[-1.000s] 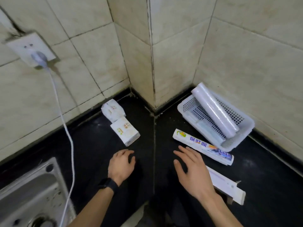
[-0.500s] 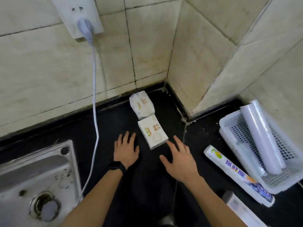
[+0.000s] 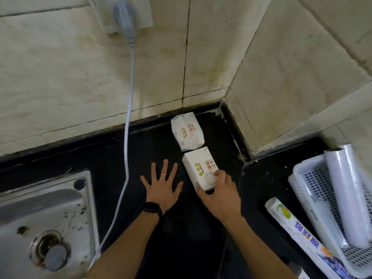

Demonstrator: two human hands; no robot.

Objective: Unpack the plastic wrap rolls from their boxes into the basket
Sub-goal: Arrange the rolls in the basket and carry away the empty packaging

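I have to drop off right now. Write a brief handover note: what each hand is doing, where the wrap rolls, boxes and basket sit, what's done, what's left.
Left hand: flat, fingers spread on the black countertop, empty.
Right hand: gripping the near end of a white tissue pack, which is not part of the job.
White perforated plastic basket, far right: one clear plastic wrap roll leans inside it.
Long printed wrap box lies beside the basket, closed at the visible end.
Done: one roll in.
Left: unpack that box.
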